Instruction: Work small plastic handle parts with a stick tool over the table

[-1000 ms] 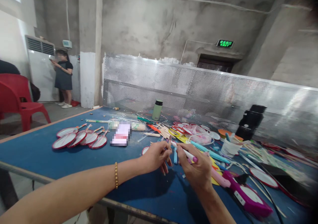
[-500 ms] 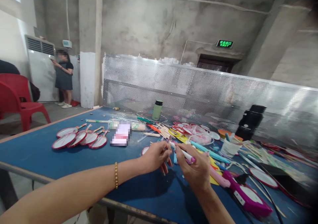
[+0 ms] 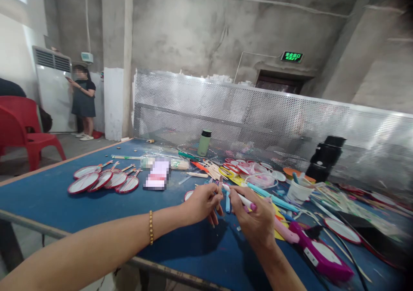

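My left hand [image 3: 202,204] pinches a thin wooden stick [image 3: 220,187] upright over the blue table [image 3: 48,196]; a gold bracelet sits on that wrist. My right hand [image 3: 254,220] grips a white pen with a pink cap [image 3: 240,198], its tip pointing left at the stick. The two hands almost touch, near the middle of the table. A small round fan lies partly hidden just behind my left hand.
Several red-rimmed round fans [image 3: 103,180] lie at left. A green flask [image 3: 204,143], scissors [image 3: 226,171], a white cup [image 3: 298,191] and a magenta glue gun [image 3: 319,254] crowd the right. A perforated metal screen [image 3: 258,119] backs the table. A person [image 3: 82,101] stands far left by a red chair [image 3: 22,131].
The pen in my right hand shifted slightly left toward the stick and back; otherwise both hands stay in place.
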### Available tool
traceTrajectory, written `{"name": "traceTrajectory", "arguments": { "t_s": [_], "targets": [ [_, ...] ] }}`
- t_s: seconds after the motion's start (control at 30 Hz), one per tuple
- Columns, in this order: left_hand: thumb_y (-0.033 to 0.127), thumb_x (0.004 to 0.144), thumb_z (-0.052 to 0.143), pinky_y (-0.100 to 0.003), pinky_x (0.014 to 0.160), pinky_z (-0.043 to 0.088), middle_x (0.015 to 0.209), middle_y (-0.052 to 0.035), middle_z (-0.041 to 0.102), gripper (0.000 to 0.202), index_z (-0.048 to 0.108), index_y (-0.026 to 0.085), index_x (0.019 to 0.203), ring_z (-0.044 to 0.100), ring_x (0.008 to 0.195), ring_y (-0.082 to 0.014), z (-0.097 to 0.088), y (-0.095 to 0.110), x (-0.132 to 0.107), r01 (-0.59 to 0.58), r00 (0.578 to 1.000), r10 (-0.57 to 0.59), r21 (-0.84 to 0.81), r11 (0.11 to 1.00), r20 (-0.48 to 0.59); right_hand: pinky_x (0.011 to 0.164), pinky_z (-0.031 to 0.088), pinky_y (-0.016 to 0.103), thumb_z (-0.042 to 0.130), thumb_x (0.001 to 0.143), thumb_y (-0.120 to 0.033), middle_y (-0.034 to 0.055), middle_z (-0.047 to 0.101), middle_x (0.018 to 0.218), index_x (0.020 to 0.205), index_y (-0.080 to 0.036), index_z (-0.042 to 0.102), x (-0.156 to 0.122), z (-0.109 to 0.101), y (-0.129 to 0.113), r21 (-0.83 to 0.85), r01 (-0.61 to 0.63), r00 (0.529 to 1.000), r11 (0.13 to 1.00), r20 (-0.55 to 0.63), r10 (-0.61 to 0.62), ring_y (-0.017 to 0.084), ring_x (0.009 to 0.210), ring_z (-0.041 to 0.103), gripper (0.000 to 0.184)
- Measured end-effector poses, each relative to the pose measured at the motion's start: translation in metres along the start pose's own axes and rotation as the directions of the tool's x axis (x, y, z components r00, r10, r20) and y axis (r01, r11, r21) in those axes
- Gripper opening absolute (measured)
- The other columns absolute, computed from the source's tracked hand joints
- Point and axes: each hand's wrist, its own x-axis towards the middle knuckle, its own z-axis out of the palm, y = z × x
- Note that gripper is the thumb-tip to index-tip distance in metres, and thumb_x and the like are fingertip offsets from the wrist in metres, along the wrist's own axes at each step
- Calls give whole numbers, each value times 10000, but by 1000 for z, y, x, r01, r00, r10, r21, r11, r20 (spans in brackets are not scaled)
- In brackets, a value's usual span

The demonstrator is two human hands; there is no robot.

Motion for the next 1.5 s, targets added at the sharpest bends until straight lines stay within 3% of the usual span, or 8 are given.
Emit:
{"name": "traceTrajectory", "arguments": {
  "t_s": [0.33,1.5],
  "targets": [
    [495,856,514,-217,378,474,620,7,612,319,415,191,852,580,393,-119,-1,1,0,0,1000,0,-9,1000,1,639,549,254,560,884,-245,21,725,719,823,-205,691,0,1,1,10,-6,1000,1000,-11,6,150,599,677,150],
    [450,864,506,-212,359,470,624,8,612,277,419,188,862,577,386,-119,0,0,1,0,1000,0,-22,1000,-14,635,526,232,573,881,-214,16,716,732,840,-190,690,-2,1,1,29,28,999,999,17,-28,135,615,667,126]
  ]
}}
